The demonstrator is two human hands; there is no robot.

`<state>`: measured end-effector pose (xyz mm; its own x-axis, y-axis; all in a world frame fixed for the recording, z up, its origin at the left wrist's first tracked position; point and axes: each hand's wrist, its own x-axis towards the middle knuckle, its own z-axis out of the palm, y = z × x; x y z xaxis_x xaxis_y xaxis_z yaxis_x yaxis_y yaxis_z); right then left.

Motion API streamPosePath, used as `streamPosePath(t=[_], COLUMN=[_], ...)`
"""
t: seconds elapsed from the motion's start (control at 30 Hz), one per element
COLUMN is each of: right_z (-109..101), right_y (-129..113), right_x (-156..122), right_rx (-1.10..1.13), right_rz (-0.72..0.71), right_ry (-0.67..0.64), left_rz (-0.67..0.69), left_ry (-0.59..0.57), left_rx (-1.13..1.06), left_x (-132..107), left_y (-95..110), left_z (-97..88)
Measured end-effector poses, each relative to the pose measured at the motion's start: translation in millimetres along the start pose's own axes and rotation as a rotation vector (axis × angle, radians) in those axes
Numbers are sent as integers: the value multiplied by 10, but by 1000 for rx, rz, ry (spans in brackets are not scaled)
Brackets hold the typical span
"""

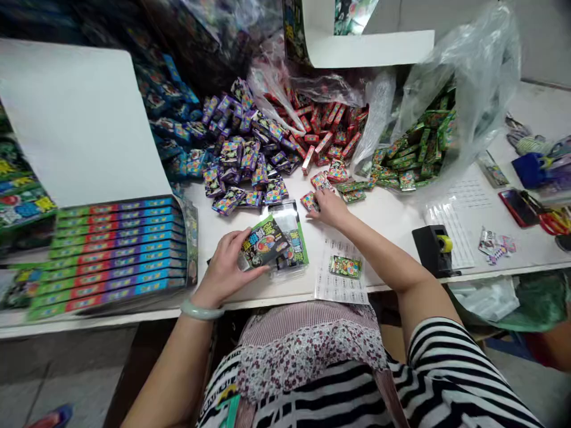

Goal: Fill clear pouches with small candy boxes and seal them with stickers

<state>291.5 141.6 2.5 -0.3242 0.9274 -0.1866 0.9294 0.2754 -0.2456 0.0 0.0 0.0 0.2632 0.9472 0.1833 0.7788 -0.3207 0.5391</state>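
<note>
My left hand (pixel 227 261) grips a flat black-and-green printed package (pixel 264 241) between thumb and fingers. Beneath its right side lies another printed package (pixel 295 244) with clear plastic at its edge. My right hand (pixel 330 208) reaches to a small red printed packet (pixel 309 202), its fingertips closed on or against it. A second red packet (pixel 322 181) lies just beyond those fingers. Close to my right forearm, a green packet (pixel 345 267) rests on a sheet of round labels (pixel 341 291).
Heaps of purple packets (pixel 250 154), red packets (pixel 330 128) and green packets (pixel 422 142) lie across the back, partly in clear bags. An open display box (pixel 111 255) with stacked colour-striped packs stands left. A tape dispenser (pixel 432 249) and a phone (pixel 517 207) are right.
</note>
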Motion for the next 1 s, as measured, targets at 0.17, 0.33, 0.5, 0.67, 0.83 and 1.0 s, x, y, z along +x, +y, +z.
streamPosePath(t=[0.17,0.33,0.5,0.67,0.83,1.0], right_z=[34,18,39,-214,-495,-519], right_y=[165,262,250,101,-155,-209], right_x=[-129,100,35,-363,-653,-757], right_rx=[75,36,297,348,111,39], right_rz=[-124,-334,-374,-531,-670,-686], right_ry=[-87,-133,57,225,42,-15], left_rz=[8,35,12,40,144,162], left_ry=[-18,-5,33,25,8,-23], left_rx=[-18,-17,44,52,54,33], left_x=[-1,67,42,53,96,30], left_y=[-70,-1,-12,-36,18,15], left_z=[1,17,23,29,28,25])
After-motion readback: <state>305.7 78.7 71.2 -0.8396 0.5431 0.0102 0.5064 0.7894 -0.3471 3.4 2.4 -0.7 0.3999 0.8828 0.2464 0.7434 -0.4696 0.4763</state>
